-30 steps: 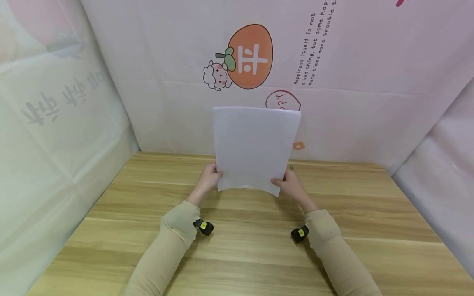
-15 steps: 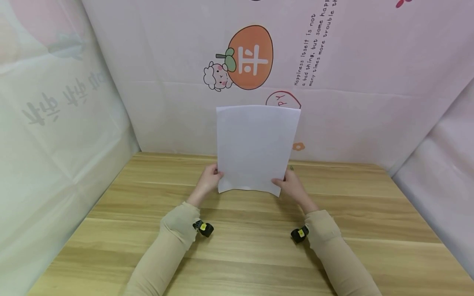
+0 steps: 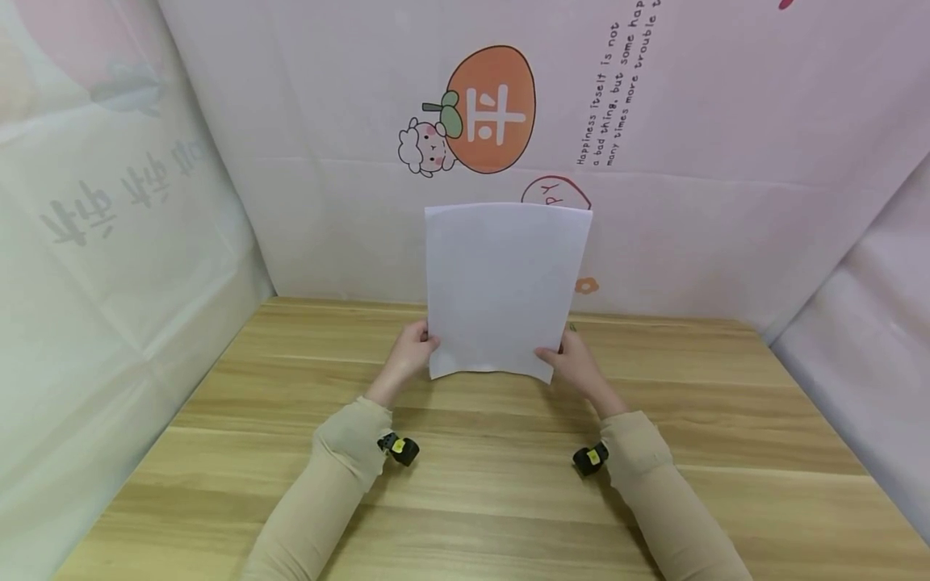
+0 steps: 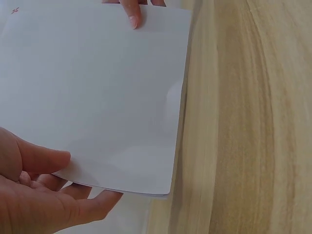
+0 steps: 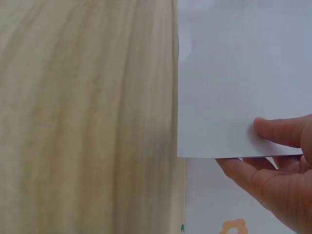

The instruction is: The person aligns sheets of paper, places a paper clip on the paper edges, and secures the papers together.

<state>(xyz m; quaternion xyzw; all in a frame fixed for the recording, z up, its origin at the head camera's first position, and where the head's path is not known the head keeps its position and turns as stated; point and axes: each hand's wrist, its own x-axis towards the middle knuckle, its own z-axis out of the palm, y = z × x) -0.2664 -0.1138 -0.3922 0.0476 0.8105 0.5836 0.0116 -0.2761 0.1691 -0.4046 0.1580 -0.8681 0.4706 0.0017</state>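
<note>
1. While a beige left sleeve (image 3: 316,488) and a beige right sleeve (image 3: 668,500) are stretching forward, a black wrist device (image 3: 404,450) is sitting at the left cuff and a matching device (image 3: 590,459) at the right, each bearing a yellow label.
2. The wood-grained surface (image 3: 494,484) is running beneath both arms to the backdrop.
3. The left hand (image 3: 408,353) is gripping the white paper (image 3: 501,290) near its lower left corner, its thumb pressing the front and its fingers curling behind.
4. The right hand (image 3: 576,365) is pinching the opposite edge the same way, near the lower right corner.
5. The paper is standing up between the hands, its lower edge bowing slightly; whether that edge is touching the surface, I cannot tell.
6. Behind, a pale backdrop (image 3: 327,234) is showing an orange cartoon fruit (image 3: 508,73), a small lamb (image 3: 414,151) and dark lettering (image 3: 617,97), while the paper is partly covering a red outline (image 3: 555,179).
</note>
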